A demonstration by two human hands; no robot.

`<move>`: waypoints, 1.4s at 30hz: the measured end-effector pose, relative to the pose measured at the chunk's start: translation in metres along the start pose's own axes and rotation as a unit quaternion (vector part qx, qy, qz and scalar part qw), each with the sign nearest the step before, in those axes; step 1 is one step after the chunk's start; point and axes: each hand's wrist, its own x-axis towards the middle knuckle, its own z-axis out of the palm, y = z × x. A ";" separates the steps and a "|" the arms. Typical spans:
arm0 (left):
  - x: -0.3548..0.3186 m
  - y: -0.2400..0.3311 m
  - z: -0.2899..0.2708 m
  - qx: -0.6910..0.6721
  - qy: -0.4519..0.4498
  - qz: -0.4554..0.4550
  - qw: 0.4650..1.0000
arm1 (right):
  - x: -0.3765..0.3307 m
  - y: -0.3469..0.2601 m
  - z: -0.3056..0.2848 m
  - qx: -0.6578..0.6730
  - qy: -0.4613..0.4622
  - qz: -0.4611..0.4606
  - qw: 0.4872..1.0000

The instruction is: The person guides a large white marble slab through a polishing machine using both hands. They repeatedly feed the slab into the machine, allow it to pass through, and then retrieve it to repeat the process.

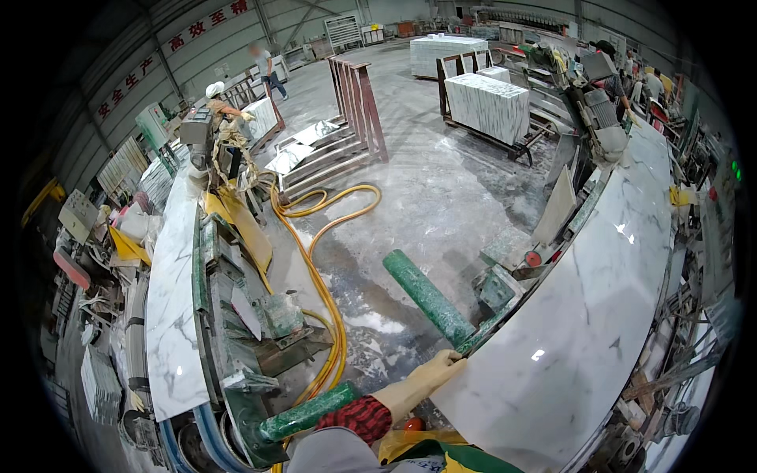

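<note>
My left hand (426,381), in a pale glove below a red-and-black checked sleeve, reaches to the near left edge of a long white marble slab (552,359). Its fingers are closed at that edge, and the fingertips are partly hidden. The glossy, grey-veined slab lies flat on a machine bed to my right. Just beyond the hand, a green roller (428,298) juts out from the bed's side. My right hand is not in view.
A second marble slab (177,292) lies on a belt conveyor at left, beside another green roller (311,410). Yellow hoses (335,315) loop over the floor. Beyond stand a rusty rack (359,106) and stacked slabs (489,106). A co-worker in a white helmet (225,106) stands far left.
</note>
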 end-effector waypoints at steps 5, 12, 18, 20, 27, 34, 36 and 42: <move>-0.018 -0.059 0.001 -0.276 -0.092 -0.102 0.951 | -0.007 -0.005 0.002 -0.006 0.005 -0.010 1.000; -0.065 -0.049 0.007 -0.528 -0.065 -0.099 0.841 | -0.028 -0.006 0.003 -0.030 0.013 -0.042 0.999; -0.069 -0.054 0.012 -0.567 -0.087 -0.084 0.815 | -0.070 -0.031 0.000 -0.078 -0.013 -0.221 0.972; -0.055 -0.073 0.019 -0.591 -0.084 -0.073 0.799 | -0.067 -0.098 0.002 -0.034 -0.013 -0.315 0.948; -0.024 -0.088 0.035 -0.610 -0.089 -0.084 0.783 | -0.018 -0.279 0.072 0.078 0.012 -0.469 0.880; -0.049 -0.061 0.025 -0.620 -0.087 -0.089 0.775 | -0.029 -0.259 0.053 0.080 0.000 -0.451 0.889; -0.040 -0.071 0.030 -0.620 -0.117 -0.044 0.774 | -0.041 -0.243 0.033 0.028 -0.014 -0.410 0.911; -0.036 -0.087 0.037 -0.609 -0.135 -0.009 0.782 | -0.089 -0.128 -0.014 0.000 -0.005 -0.299 0.954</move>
